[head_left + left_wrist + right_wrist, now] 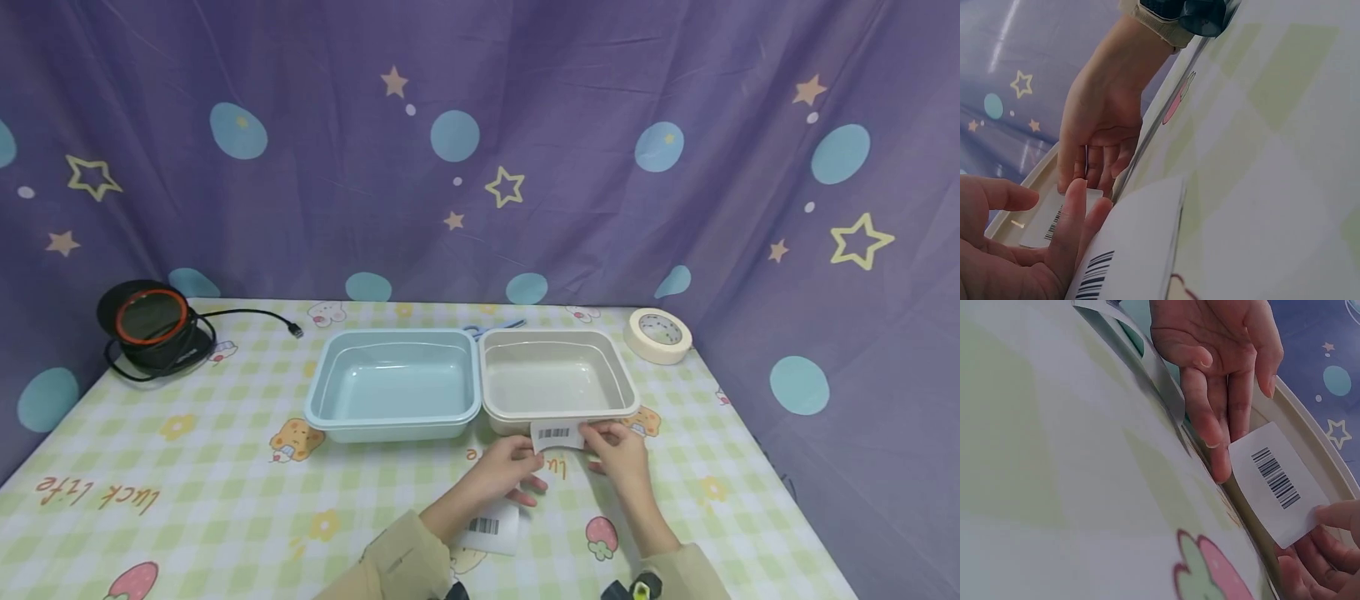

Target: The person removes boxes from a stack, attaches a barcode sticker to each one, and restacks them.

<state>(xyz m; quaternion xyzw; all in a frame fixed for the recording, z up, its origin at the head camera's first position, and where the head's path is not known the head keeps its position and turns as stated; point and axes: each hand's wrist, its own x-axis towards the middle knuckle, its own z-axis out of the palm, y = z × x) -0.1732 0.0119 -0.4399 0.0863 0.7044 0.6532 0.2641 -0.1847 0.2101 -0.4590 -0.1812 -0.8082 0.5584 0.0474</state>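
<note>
My right hand (617,454) pinches the right edge of a white barcode label (558,434) between thumb and fingers. The label lies against the front of the beige basin (517,416), just under its rim. At the label's left edge is my left hand (504,468), its fingers loosely extended and the thumb apart. In the right wrist view, the left fingertips (1221,472) are beside or partly behind the label; contact is unclear. Under the left wrist sits a white sheet with another barcode label (506,533), slightly curled up in the left wrist view.
A light blue basin (393,426) stands to the left of the beige one. Blue-handled scissors (510,324) lie behind them. A roll of masking tape (640,342) is at the back right. A black device with a USB cable (153,329) sits far left on the checked tablecloth (247,500).
</note>
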